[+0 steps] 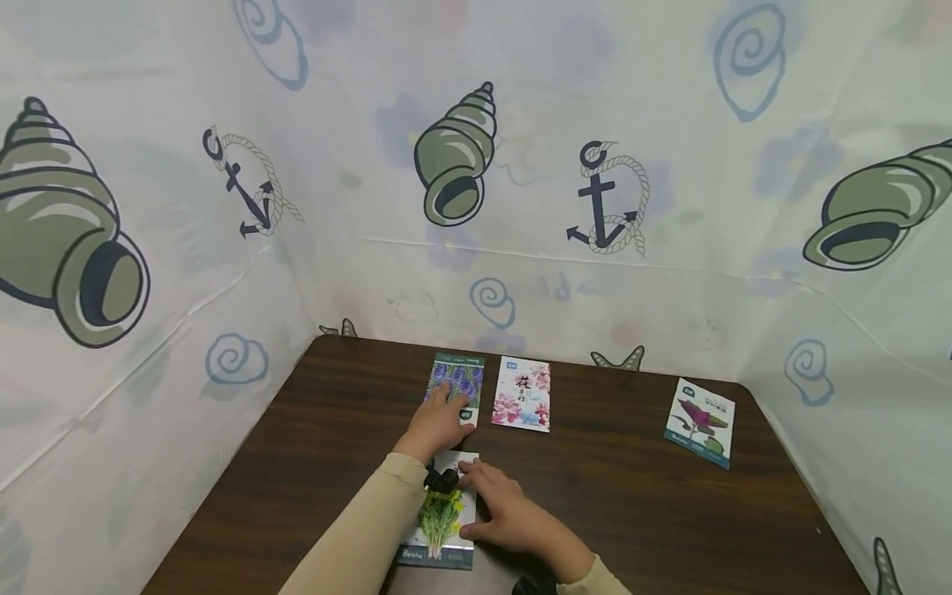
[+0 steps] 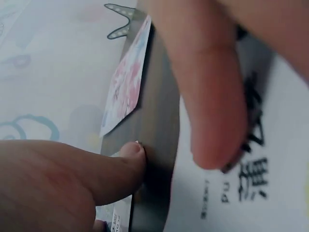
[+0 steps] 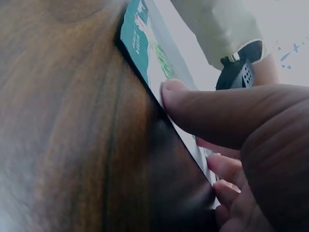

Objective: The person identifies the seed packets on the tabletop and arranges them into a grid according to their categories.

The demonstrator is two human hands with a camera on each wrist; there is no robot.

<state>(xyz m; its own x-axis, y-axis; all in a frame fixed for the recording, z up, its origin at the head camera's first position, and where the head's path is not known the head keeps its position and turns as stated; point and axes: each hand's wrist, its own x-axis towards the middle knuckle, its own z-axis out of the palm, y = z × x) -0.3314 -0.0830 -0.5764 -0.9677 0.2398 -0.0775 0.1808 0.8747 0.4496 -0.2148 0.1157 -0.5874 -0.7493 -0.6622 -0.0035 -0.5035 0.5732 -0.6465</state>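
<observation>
My left hand lies over the lower part of a seed packet with purple flowers, thumb at its right edge; its fingers are spread on it. Nearer to me is a packet with yellow flowers, partly covered by the left wrist. My right hand touches this packet: fingers extend over its upper part, and the thumb presses its right edge. In the left wrist view, a finger of the right hand rests across the packet's black lettering.
A pink-blossom packet lies right of the purple one. Another packet with a dark pink flower lies at the far right. All are on a dark wooden table, enclosed by patterned cloth. A pale surface shows at the near edge.
</observation>
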